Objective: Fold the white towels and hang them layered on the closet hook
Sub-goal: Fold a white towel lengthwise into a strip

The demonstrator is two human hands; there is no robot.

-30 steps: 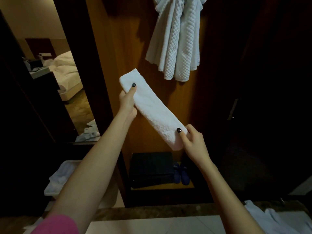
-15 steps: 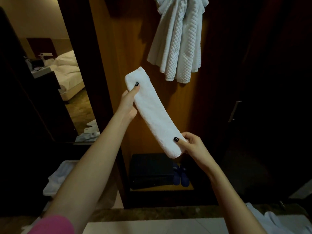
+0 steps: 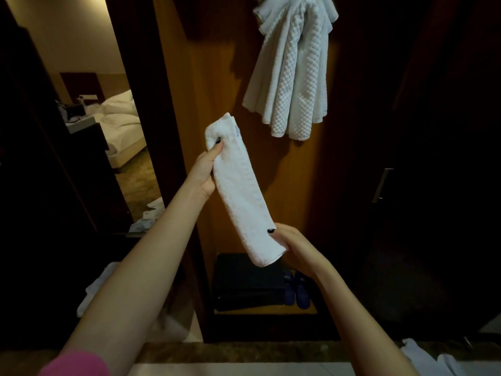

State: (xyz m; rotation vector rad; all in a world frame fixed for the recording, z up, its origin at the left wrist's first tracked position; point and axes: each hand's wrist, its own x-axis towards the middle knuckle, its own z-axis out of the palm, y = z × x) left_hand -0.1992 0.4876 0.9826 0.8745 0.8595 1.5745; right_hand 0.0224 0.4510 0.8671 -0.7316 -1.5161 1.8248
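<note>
Here's the folded white towel, a long narrow strip held up in the air in front of the wooden closet panel. It runs steeply, top end leaning left, bottom end down to the right. The left hand has the upper end: dark-nailed thumb pressed onto the front face, fingers tucked out of sight behind, so that grip is clamped on the towel. The right hand takes the lower end the same way, thumb on the front near the edge, fingers wrapped behind. Both grips are closed on the cloth and the strip is pulled fairly straight between them.

Up and to the right hang the waffle-weave towels, draped in loose folds against the panel, their top running out of view. The held towel is below and left of them, not touching.

Down on the closet floor, right under the lower end, sits a black box with a pair of blue slippers just beside it on the right. A pink sleeve shows at the left arm. The pale counter crosses the bottom edge, with white cloth lying at its right end. Through the doorway on the left, a bed with rumpled white bedding.
</note>
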